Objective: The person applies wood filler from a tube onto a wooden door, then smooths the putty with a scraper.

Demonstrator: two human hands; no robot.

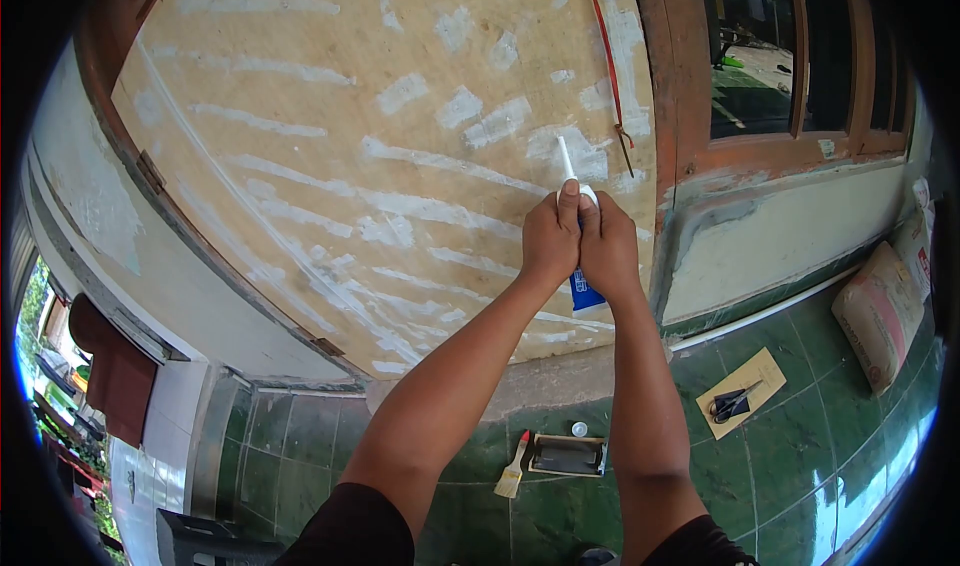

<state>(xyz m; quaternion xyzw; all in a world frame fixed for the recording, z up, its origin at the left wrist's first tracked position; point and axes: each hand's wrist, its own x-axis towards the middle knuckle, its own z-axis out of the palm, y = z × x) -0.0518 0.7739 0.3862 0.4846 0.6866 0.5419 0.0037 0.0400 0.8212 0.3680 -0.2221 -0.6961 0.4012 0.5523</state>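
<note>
Your left hand (549,241) and right hand (609,246) hide the middle of a blue tube with a slim white nozzle (588,294), and the lettering on its lower end is too small for you to read. Whether its tip touches the pale plywood door (300,96) you cannot tell. The door's upper part runs off the picture, as does the red cord (605,41) along its right side. Below the door, the bottom edge cuts off your black sleeves (355,526) and a dark rounded object (598,556) you cannot identify.
</note>
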